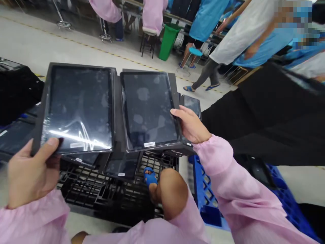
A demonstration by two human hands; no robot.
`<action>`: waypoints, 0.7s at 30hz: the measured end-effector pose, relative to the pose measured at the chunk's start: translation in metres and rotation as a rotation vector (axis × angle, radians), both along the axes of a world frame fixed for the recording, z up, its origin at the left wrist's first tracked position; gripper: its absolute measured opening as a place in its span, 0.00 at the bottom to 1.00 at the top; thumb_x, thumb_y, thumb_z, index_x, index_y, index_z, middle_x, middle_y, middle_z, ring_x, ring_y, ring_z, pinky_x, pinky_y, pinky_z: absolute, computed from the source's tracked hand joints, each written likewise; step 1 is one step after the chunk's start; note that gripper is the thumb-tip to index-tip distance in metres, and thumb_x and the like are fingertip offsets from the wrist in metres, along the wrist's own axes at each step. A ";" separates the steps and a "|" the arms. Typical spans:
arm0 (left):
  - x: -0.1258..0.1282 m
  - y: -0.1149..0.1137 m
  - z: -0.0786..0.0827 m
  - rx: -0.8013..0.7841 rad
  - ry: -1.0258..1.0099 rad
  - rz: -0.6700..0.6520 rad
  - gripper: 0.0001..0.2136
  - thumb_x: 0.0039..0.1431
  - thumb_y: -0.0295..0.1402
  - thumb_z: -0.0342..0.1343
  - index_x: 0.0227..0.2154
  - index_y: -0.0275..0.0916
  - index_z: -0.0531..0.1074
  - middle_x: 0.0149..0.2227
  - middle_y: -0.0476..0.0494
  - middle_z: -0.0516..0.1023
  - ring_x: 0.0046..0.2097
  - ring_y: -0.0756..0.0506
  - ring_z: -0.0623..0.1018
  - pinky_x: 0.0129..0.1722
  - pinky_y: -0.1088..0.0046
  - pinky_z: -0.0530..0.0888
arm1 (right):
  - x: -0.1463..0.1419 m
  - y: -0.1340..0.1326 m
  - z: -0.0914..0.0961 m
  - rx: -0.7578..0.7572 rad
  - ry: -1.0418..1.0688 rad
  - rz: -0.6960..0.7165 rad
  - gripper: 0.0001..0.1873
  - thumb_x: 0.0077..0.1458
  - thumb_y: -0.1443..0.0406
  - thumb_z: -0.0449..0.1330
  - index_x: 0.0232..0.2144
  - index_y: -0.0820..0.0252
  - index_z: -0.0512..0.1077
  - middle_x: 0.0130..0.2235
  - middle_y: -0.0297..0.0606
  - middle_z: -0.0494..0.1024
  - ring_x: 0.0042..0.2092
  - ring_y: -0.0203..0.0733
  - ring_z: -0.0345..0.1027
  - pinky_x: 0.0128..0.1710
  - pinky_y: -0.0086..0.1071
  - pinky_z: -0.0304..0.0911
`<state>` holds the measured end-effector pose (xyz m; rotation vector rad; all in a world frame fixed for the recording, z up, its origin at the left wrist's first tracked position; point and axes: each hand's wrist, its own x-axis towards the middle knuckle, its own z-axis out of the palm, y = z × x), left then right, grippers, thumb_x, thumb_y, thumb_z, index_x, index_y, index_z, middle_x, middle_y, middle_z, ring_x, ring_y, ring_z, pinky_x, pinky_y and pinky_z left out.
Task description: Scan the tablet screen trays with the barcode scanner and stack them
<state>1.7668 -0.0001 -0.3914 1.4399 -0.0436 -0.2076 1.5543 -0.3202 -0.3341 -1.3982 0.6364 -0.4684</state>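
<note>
Two dark tablets in clear film, the left tablet (80,105) and the right tablet (148,108), lie side by side on a black backing (118,112). I cannot tell whether that backing is one tray or two. My left hand (38,169) is closed on the lower left corner, thumb on top near the tablet's edge. At the other end my right hand (191,125) grips the right edge, its thumb touching the right tablet's border. The fingers beneath are hidden. Below them, another tablet (123,164) with a white label rests over a black grid pallet (88,189).
A blue pallet (207,193) lies at my right, beside a large black covering (259,118). More tablets (15,135) are at the left. My bent knee (174,189) is close below. Beyond the floor line are a green bin (169,40), stools, seated people and a person walking (236,37).
</note>
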 end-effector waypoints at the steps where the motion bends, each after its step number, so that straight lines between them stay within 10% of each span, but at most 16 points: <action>1: -0.005 -0.002 0.014 0.011 0.044 0.010 0.15 0.44 0.34 0.68 0.38 0.45 0.77 0.39 0.55 0.79 0.38 0.49 0.77 0.39 0.72 0.80 | -0.002 -0.003 0.020 0.021 0.018 -0.002 0.20 0.50 0.57 0.67 0.43 0.58 0.71 0.31 0.29 0.75 0.31 0.35 0.69 0.35 0.32 0.68; 6: -0.051 0.010 0.067 0.204 0.183 0.001 0.25 0.39 0.36 0.68 0.45 0.44 0.76 0.38 0.54 0.79 0.37 0.49 0.76 0.50 0.68 0.75 | -0.041 0.010 0.094 0.165 0.160 0.019 0.24 0.48 0.58 0.68 0.47 0.58 0.72 0.39 0.35 0.80 0.42 0.42 0.73 0.45 0.37 0.68; 13: -0.150 0.071 0.131 0.485 0.472 -0.310 0.38 0.44 0.47 0.66 0.59 0.41 0.66 0.53 0.43 0.76 0.57 0.36 0.73 0.61 0.57 0.66 | -0.171 0.089 0.161 0.321 0.416 -0.053 0.25 0.51 0.57 0.67 0.50 0.59 0.72 0.49 0.43 0.78 0.52 0.49 0.70 0.55 0.42 0.63; 17: -0.205 0.096 0.133 0.433 0.635 -0.373 0.38 0.40 0.47 0.67 0.56 0.40 0.68 0.50 0.43 0.79 0.56 0.36 0.75 0.60 0.59 0.70 | -0.245 0.124 0.157 0.425 0.568 -0.029 0.27 0.48 0.53 0.68 0.49 0.56 0.73 0.49 0.41 0.78 0.51 0.49 0.72 0.56 0.43 0.63; 21: -0.248 0.094 0.089 0.440 0.615 -0.384 0.34 0.37 0.48 0.67 0.50 0.41 0.73 0.49 0.42 0.80 0.56 0.33 0.75 0.60 0.56 0.69 | -0.297 0.130 0.107 0.430 0.786 -0.048 0.28 0.41 0.48 0.68 0.41 0.57 0.75 0.41 0.40 0.81 0.46 0.51 0.75 0.48 0.44 0.68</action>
